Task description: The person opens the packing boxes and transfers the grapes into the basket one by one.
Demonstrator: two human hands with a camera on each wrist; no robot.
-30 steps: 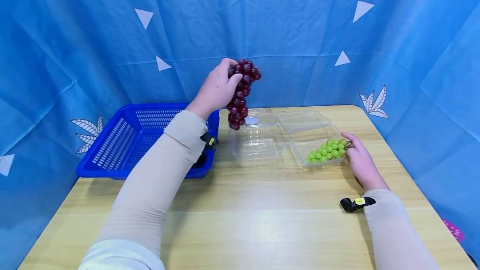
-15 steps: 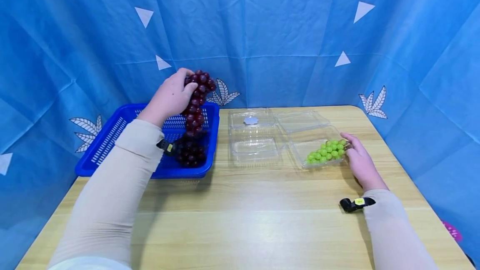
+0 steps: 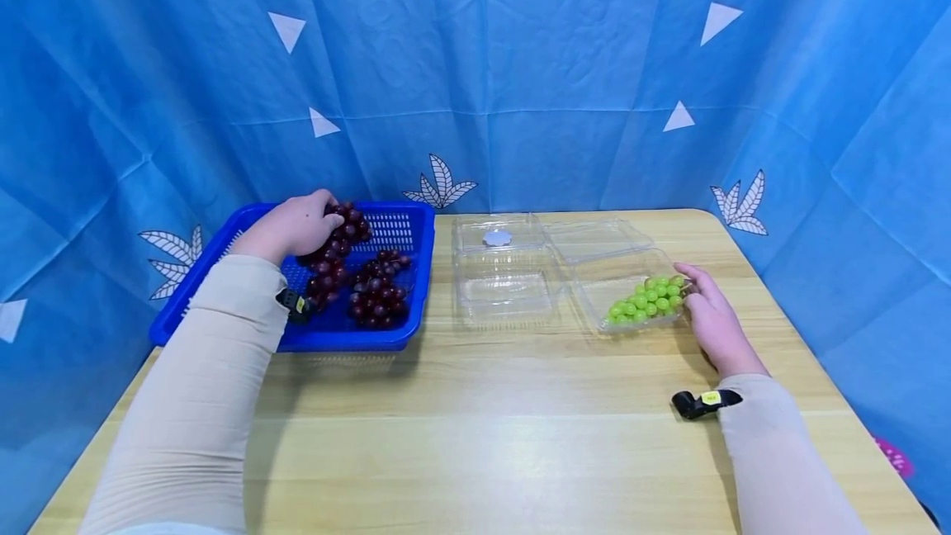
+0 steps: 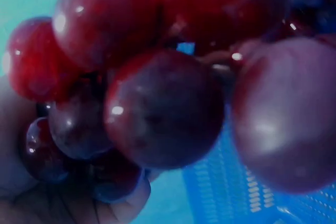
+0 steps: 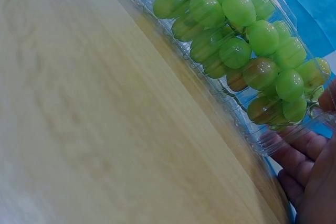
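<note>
My left hand point(image 3: 297, 223) grips a bunch of dark red grapes point(image 3: 324, 275) by its upper end, inside the blue basket point(image 3: 425, 271). A second red bunch point(image 3: 379, 295) lies beside it in the basket's right part. Red grapes point(image 4: 163, 108) fill the left wrist view, with fingers point(image 4: 126, 203) curled behind them. On the right, a bunch of green grapes point(image 3: 646, 301) lies in an open clear plastic container point(image 3: 594, 291). My right hand point(image 3: 715, 322) pinches that container's right end near the stem, fingers point(image 5: 296, 161) below the rim and thumb above.
Another clear plastic container point(image 3: 508, 283) stands open between the basket and the green grapes, a pale label on its lid point(image 3: 496, 238). All stand on a wooden table point(image 3: 505, 428). A blue curtain point(image 3: 565, 48) hangs behind and at both sides.
My left hand has carried the red bunch left from above the middle container and lowered it into the basket. The right hand and the green grapes have stayed in place.
</note>
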